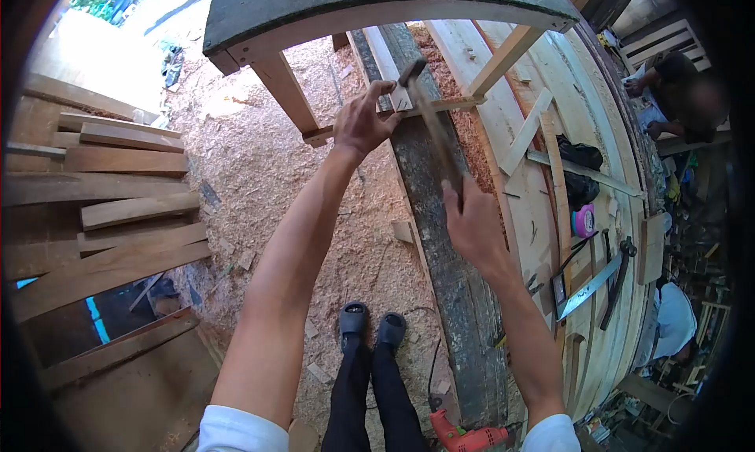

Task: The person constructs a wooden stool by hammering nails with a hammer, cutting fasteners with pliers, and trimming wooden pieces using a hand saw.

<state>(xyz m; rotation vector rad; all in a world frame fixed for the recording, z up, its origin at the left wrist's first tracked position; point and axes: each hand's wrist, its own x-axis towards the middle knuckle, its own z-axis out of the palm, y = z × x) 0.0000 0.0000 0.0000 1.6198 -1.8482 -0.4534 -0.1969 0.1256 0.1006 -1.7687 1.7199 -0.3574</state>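
Note:
My right hand [474, 226] is wrapped round the handle of a hammer [437, 136]. The hammer's dark head is close above a pale wooden slat [383, 55], near a small nail [404, 104] at its end. My left hand [363, 123] grips the end of this slat between thumb and fingers, beside the nail. Under the slat's end runs a crossbar [456, 104] between two legs of a wooden stool-like frame [393, 16]. A long, dark, weathered beam [425, 181] lies below the crossbar.
Planks [126, 185] are stacked at left over a shavings-covered floor [259, 161]. On the boards at right lie a handsaw [590, 287], another hammer [617, 283] and a pink roll [583, 221]. A red drill [464, 436] is near my feet. Another person [684, 98] sits at far right.

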